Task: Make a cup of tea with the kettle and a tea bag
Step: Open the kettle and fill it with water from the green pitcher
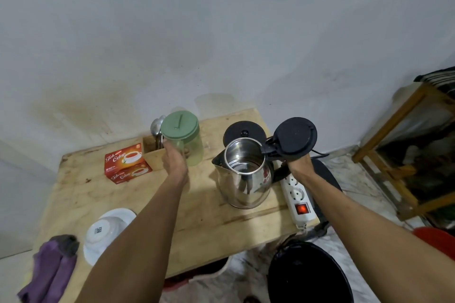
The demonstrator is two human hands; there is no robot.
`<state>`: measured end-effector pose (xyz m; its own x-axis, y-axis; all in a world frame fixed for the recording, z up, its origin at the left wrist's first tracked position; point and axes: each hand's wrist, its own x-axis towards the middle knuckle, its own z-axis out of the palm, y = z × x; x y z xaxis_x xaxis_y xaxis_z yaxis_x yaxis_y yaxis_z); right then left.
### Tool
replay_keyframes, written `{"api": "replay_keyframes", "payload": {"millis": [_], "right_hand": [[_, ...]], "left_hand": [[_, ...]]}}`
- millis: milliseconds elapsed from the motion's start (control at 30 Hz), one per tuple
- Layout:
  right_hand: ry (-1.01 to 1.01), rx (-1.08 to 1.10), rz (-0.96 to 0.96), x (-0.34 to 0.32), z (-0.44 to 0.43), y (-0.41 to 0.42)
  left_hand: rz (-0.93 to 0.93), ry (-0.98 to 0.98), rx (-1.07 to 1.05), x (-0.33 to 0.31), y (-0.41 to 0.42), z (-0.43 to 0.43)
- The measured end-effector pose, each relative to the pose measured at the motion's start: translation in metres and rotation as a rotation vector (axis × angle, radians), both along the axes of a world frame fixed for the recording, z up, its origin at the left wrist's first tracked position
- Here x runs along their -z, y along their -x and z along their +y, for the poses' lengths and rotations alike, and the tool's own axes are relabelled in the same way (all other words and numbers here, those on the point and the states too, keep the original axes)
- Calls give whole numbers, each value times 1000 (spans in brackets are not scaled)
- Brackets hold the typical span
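Kettle [243, 174] in shiny steel stands on the wooden table [197, 216], off its black base [243, 133], which sits just behind it at twelve o'clock. Its black lid [295, 136] is flipped wide open, leaning back toward two o'clock, and the inside looks bare metal; whether any water lies at the bottom I cannot tell. The right hand [299, 163] is closed around the kettle's handle just under the lid hinge.

The left hand [173, 158] is wrapped around a pale green jug [186, 139] with a darker green lid, at ten o'clock from the kettle; whether the jug is lifted or resting on the table is unclear. Just behind the jug, spoons [156, 128] stick up from a small wooden holder [154, 152].

A red box of tea bags [126, 163] lies at nine o'clock from the jug, touching the holder. Nearer the person, at seven o'clock from the kettle, a white cup sits upside down on a saucer [108, 231], with a purple cloth [53, 268] beside it. A white power strip [296, 198], its red switch lit, lies along the table's right edge, at three o'clock from the kettle.
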<state>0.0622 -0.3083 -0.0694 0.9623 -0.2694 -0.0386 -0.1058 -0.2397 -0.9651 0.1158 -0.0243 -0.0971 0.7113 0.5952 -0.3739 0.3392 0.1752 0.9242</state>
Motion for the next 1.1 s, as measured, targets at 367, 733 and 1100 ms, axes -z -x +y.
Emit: {"api": "replay_keyframes", "payload": {"millis": [367, 733, 1100], "right_hand": [[-26, -49, -65, -5, -1, 4], [0, -66, -5, -5, -4, 1], [47, -37, 100, 15, -11, -14]], "left_hand": [[-12, 79, -65, -9, 35, -1], [-125, -77, 93, -67, 94, 18], [-181, -261, 299, -156, 108, 15]]}}
